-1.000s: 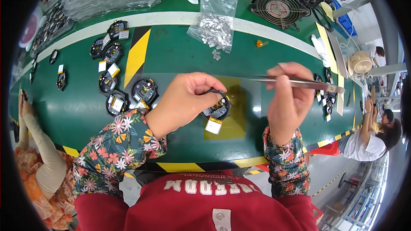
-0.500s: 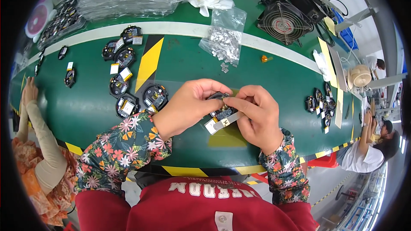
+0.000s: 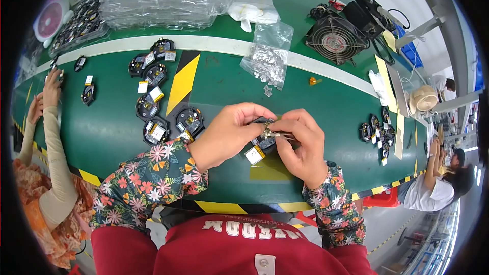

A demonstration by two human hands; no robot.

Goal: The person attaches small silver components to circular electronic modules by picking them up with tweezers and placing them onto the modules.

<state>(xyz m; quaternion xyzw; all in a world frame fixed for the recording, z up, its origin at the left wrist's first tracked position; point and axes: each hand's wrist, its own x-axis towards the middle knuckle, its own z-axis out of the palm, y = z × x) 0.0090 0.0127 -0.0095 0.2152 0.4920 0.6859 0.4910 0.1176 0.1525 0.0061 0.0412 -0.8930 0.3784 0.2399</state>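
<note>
My left hand (image 3: 230, 135) is closed on the rim of a round black device housing (image 3: 263, 142) with a circuit board inside, held a little above the table. A white battery (image 3: 254, 155) hangs at the housing's lower left. Metal tweezers (image 3: 286, 137) are pinched in my right hand (image 3: 304, 145), close over the housing. Its fingertips nearly meet those of my left thumb at a small gold-coloured part (image 3: 267, 131) on the board. The fingers hide some of the board and most of the tweezers.
Several similar housings (image 3: 154, 130) with batteries lie left of my hands, and another cluster (image 3: 377, 131) at the right. Beyond are a bag of small metal pieces (image 3: 268, 61), a black fan (image 3: 334, 40) and clear trays (image 3: 163, 0). A co-worker's hands (image 3: 48, 94) are at far left.
The tweezers have turned in my right hand; their broad end no longer lies across the battery. The co-worker at the left has reached farther over the table.
</note>
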